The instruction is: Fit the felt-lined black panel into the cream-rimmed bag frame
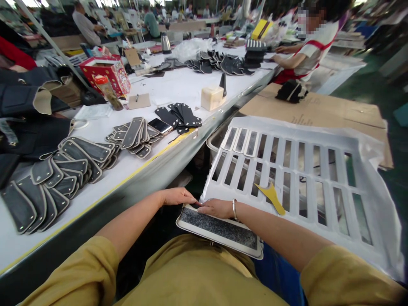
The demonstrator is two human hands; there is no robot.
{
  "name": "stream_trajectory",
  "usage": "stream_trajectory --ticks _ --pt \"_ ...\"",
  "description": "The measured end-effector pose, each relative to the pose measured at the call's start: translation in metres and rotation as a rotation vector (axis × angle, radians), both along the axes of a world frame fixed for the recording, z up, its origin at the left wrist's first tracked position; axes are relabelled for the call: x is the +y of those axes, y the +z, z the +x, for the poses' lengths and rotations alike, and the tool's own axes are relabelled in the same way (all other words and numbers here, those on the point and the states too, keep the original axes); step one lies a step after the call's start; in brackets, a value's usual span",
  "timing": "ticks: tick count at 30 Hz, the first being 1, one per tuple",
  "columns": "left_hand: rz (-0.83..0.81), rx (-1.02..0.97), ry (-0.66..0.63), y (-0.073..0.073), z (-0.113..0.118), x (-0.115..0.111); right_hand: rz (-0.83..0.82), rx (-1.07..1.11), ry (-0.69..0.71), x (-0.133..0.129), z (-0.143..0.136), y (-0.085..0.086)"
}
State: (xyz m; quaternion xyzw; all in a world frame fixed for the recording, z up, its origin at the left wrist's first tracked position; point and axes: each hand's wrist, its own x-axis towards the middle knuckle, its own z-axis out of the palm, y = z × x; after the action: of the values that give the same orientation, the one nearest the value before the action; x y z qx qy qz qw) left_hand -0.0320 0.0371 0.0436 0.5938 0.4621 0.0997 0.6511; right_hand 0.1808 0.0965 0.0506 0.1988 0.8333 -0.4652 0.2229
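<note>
A long panel (219, 227) with a speckled dark grey centre and a white border lies tilted across my lap. My left hand (178, 196) is at its upper left corner, thumb and fingers pinched together; what is between them is too small to make out. Over the panel's upper edge, my right hand (218, 208) bends its fingers onto the border, fingertips almost meeting the left ones. A white sheet (234, 193) with rows of rectangular cut-outs spreads just beyond my right hand. On it rests a yellow forked scraper-like tool (272, 199).
Piles of grey pale-edged pieces (63, 170) and black strips (183, 117) cover the left table (134, 168), near a phone (160, 126) and a cream block (212, 98). Three grey-centred strips (239, 140) sit on the sheet. Cardboard (318, 108) lies behind; a co-worker (314, 51) is at far right.
</note>
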Motion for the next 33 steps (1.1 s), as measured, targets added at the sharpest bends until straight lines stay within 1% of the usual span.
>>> stream_trajectory --ticks 2,4,6,9,12,14,16,19,21,23,24,26,28,29,31,33 --pt "-0.039 -0.019 0.004 -0.002 0.0 0.0 -0.053 -0.002 -0.011 0.003 0.02 0.007" --pt "-0.059 -0.023 0.012 -0.002 0.0 0.001 -0.136 -0.017 -0.05 0.007 0.043 0.013" --pt "-0.041 -0.005 0.009 -0.002 0.0 0.001 -0.223 -0.031 -0.107 0.011 0.064 0.016" --pt "0.005 0.037 0.0 0.001 0.003 0.002 -0.288 -0.047 -0.194 0.015 0.091 0.016" --pt "0.034 0.066 0.0 0.001 0.004 0.001 -0.316 -0.064 -0.257 0.016 0.108 0.016" --pt "0.06 0.086 0.001 0.0 0.004 -0.001 -0.318 -0.055 -0.283 0.015 0.113 0.016" --pt "0.085 0.103 0.006 0.0 0.005 -0.003 -0.283 -0.041 -0.29 0.015 0.115 0.015" --pt "0.12 0.121 0.015 0.0 0.005 -0.003 -0.146 -0.045 -0.263 0.016 0.114 0.012" --pt "0.148 0.143 -0.002 0.002 0.005 -0.004 0.002 0.002 -0.295 0.017 0.115 0.012" --pt "0.202 0.189 -0.012 0.006 0.006 -0.008 0.149 0.089 -0.395 0.012 0.122 0.015" --pt "0.262 0.228 0.008 0.009 0.008 -0.012 0.222 0.143 -0.465 0.006 0.127 0.019" --pt "0.463 0.331 0.096 0.016 0.017 -0.025 0.384 0.269 -0.609 -0.013 0.142 0.029" --pt "0.728 0.404 0.168 0.024 0.035 -0.043 0.547 0.397 -0.698 -0.041 0.158 0.04" --pt "0.848 0.406 0.16 0.027 0.047 -0.052 0.614 0.441 -0.705 -0.056 0.164 0.044" --pt "1.02 0.356 0.073 0.032 0.076 -0.069 0.704 0.472 -0.65 -0.087 0.172 0.047" --pt "1.099 0.318 -0.015 0.031 0.107 -0.081 0.766 0.46 -0.579 -0.11 0.173 0.041"
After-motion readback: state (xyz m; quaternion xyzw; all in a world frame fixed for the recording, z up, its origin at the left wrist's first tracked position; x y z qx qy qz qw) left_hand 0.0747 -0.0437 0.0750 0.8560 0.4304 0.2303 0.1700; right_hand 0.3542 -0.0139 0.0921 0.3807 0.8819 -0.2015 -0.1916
